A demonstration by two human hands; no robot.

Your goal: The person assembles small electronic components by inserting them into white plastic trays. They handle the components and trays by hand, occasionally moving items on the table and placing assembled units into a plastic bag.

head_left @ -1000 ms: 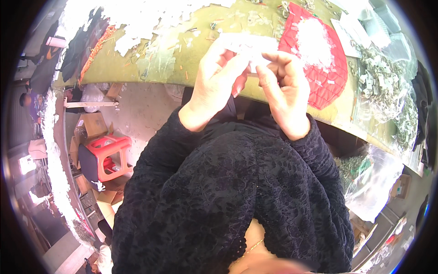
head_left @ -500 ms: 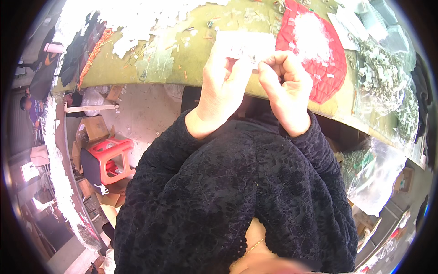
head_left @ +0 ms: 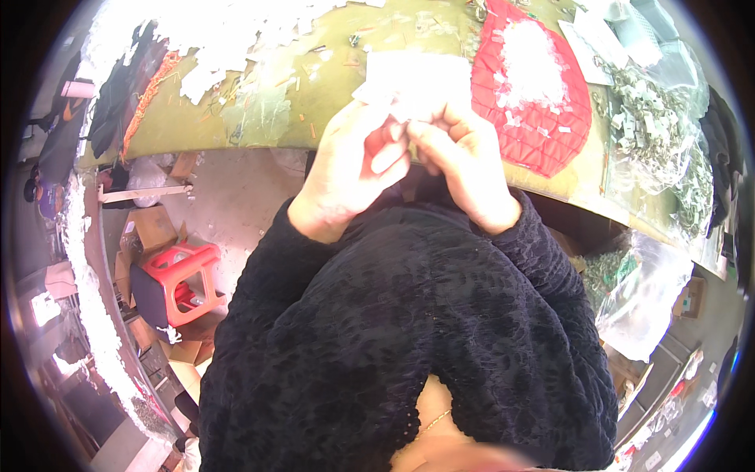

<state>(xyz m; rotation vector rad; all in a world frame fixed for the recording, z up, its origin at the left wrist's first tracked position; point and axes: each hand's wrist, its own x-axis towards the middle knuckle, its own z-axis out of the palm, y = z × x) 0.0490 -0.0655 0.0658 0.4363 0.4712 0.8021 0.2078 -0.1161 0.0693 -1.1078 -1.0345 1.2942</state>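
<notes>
Both my hands meet over the near edge of the table, fingertips almost touching. The fingers of my left hand (head_left: pixel 346 169) are bent, with the thumb and fingertips brought together. My right hand (head_left: pixel 464 161) pinches thumb and forefinger right beside them. Whatever small thing lies between the fingertips is too bright and tiny to make out. Just beyond the fingers is a white card or sheet (head_left: pixel 417 75); whether it rests on the table or touches the fingers, I cannot tell. To the right lies a red quilted cloth (head_left: pixel 566 134) bearing a heap of small white pieces (head_left: pixel 535 67).
Bundles of greenish-grey strings with white tags (head_left: pixel 653 126) lie at the table's right, near clear plastic bags. White scraps (head_left: pixel 228 39) cover the far left of the table (head_left: pixel 259 118). A red plastic stool (head_left: pixel 185 275) and cardboard boxes (head_left: pixel 149 228) stand at lower left.
My left hand has moved left and slightly down, and its fingers have turned. My right hand has shifted left to meet it. More of the white card shows.
</notes>
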